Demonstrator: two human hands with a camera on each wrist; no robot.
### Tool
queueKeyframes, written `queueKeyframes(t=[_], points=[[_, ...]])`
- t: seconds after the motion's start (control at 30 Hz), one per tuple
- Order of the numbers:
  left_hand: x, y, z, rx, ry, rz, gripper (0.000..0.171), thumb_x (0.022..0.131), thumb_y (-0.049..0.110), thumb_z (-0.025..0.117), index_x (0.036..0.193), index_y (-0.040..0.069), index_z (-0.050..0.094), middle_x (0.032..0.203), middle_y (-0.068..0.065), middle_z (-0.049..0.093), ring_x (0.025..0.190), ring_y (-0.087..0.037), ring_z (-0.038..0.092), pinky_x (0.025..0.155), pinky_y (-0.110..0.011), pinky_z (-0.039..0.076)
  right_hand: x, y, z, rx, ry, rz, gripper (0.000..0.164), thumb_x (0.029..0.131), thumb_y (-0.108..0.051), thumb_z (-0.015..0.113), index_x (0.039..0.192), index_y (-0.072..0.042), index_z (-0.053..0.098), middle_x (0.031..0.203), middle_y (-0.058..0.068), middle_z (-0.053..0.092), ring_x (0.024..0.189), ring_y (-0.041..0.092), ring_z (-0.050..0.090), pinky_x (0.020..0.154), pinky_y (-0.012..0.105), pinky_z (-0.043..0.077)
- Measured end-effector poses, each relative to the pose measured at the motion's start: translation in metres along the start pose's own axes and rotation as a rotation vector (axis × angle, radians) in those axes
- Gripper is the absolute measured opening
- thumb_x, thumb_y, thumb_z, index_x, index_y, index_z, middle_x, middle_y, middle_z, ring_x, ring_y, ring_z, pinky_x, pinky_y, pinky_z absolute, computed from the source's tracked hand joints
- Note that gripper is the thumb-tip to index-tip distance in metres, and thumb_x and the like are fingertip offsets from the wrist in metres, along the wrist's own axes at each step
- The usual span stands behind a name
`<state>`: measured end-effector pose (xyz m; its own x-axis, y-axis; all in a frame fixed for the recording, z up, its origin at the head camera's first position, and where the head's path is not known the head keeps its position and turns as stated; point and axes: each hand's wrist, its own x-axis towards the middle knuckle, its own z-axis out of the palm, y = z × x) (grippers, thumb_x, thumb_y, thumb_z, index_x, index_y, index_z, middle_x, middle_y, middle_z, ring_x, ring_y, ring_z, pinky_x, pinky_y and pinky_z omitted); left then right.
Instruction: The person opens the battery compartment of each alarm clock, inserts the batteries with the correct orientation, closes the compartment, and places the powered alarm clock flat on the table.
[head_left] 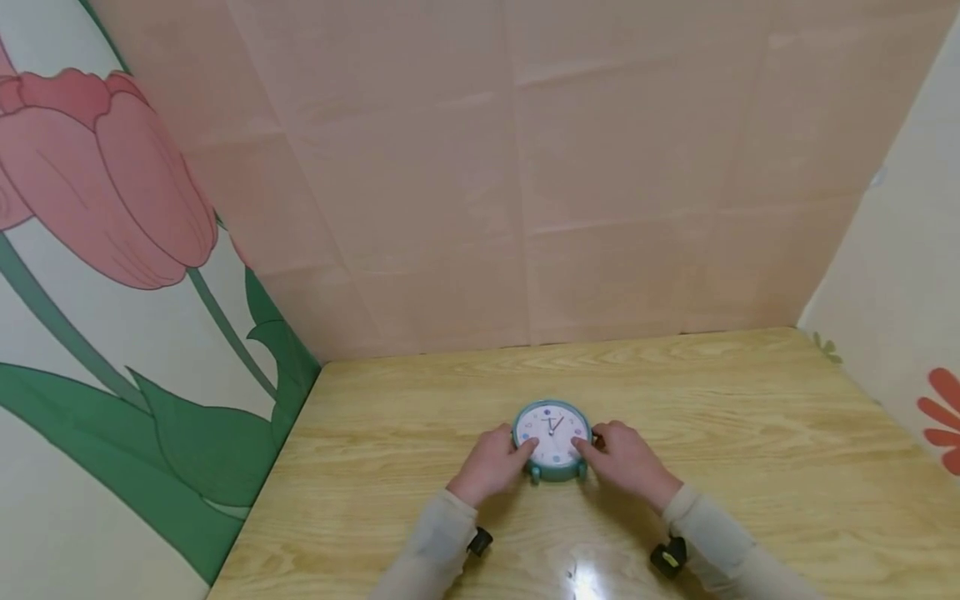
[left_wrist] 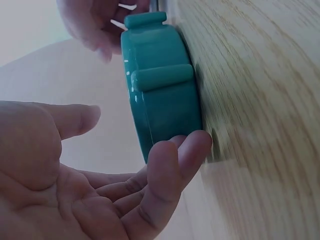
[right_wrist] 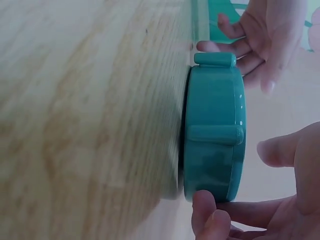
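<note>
A round teal clock (head_left: 556,450) with a white face and two short feet lies face up on the wooden table. At its left side, my left hand (head_left: 491,464) touches the rim with its fingers. The left thumb (left_wrist: 77,120) stands apart from the clock face in the left wrist view. My right hand (head_left: 630,464) is at the opposite side, fingertips against the teal casing (right_wrist: 212,167). In the right wrist view the right thumb (right_wrist: 280,150) is raised off the face. The clock's back is hidden against the table.
The wood-grain table (head_left: 390,417) stretches out around the clock. Behind it rises a creased pinkish-brown backdrop (head_left: 525,208). A wall panel with a large tulip (head_left: 112,175) borders the left, and a pale wall with a red flower (head_left: 947,425) the right.
</note>
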<state>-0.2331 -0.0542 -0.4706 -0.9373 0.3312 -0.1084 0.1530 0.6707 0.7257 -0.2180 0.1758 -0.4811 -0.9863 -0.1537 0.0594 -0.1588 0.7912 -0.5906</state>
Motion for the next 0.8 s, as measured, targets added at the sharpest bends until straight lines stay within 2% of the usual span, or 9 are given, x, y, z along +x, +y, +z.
queueKeyframes(t=[0.13,0.2,0.3,0.37,0.43,0.53,0.63,0.8], points=[[0.001,-0.001,0.001,-0.018,0.002,-0.002,0.040,0.102,0.043,0.055,0.103,0.004,0.061,0.074,-0.003,0.056,0.056,-0.014,0.052,0.049,-0.028,0.045,-0.002,-0.003,-0.003,-0.009,0.023,-0.005,0.040,0.097,-0.033,0.063,0.102,0.006,0.069,0.086,0.010,0.063,0.076,0.020,0.058,0.067,0.038,0.053],[0.001,-0.002,0.001,-0.041,-0.002,-0.011,0.040,0.102,0.044,0.054,0.103,0.004,0.060,0.074,-0.004,0.056,0.054,-0.014,0.051,0.048,-0.028,0.045,-0.003,-0.004,-0.004,-0.006,0.045,-0.011,0.046,0.097,-0.034,0.064,0.113,0.009,0.068,0.095,0.015,0.066,0.084,0.026,0.064,0.074,0.044,0.056],[0.001,-0.003,0.000,-0.070,0.001,-0.014,0.038,0.103,0.042,0.054,0.102,0.004,0.059,0.072,-0.004,0.056,0.051,-0.013,0.050,0.046,-0.028,0.043,-0.005,-0.005,-0.005,0.023,0.087,-0.019,0.053,0.097,-0.036,0.064,0.127,0.007,0.062,0.108,0.023,0.068,0.097,0.036,0.066,0.083,0.052,0.056],[0.001,-0.004,0.000,-0.076,0.008,-0.004,0.037,0.103,0.041,0.055,0.099,0.004,0.059,0.071,-0.003,0.056,0.051,-0.012,0.049,0.045,-0.027,0.042,-0.006,-0.006,-0.006,0.056,0.111,-0.016,0.055,0.097,-0.039,0.064,0.133,0.003,0.060,0.113,0.023,0.069,0.101,0.037,0.067,0.081,0.050,0.057],[0.001,-0.004,-0.001,-0.079,0.016,0.008,0.035,0.103,0.039,0.056,0.098,0.005,0.059,0.071,-0.003,0.055,0.051,-0.012,0.048,0.045,-0.027,0.042,-0.006,-0.008,-0.007,0.095,0.126,-0.010,0.058,0.097,-0.042,0.063,0.137,0.000,0.058,0.111,0.021,0.071,0.094,0.031,0.069,0.072,0.043,0.058],[0.000,-0.004,-0.001,-0.102,0.016,0.016,0.033,0.102,0.037,0.058,0.100,0.004,0.059,0.072,-0.003,0.057,0.052,-0.012,0.050,0.046,-0.026,0.043,-0.006,-0.011,-0.007,0.131,0.144,-0.005,0.057,0.097,-0.042,0.064,0.138,-0.003,0.057,0.105,0.017,0.073,0.079,0.019,0.068,0.058,0.030,0.053],[-0.002,-0.004,0.000,-0.149,-0.006,0.003,0.034,0.101,0.037,0.059,0.106,0.003,0.059,0.074,-0.007,0.061,0.052,-0.012,0.052,0.045,-0.026,0.045,-0.007,-0.014,-0.007,0.148,0.153,-0.021,0.053,0.098,-0.037,0.065,0.137,-0.003,0.058,0.099,0.014,0.074,0.068,0.011,0.063,0.053,0.027,0.050],[-0.003,-0.005,0.000,-0.180,-0.033,-0.024,0.038,0.102,0.041,0.057,0.110,0.004,0.058,0.078,-0.012,0.064,0.055,-0.014,0.054,0.047,-0.027,0.046,-0.008,-0.018,-0.007,0.183,0.168,-0.024,0.049,0.097,-0.034,0.066,0.136,-0.006,0.060,0.096,0.011,0.073,0.060,0.012,0.057,0.050,0.027,0.048]])
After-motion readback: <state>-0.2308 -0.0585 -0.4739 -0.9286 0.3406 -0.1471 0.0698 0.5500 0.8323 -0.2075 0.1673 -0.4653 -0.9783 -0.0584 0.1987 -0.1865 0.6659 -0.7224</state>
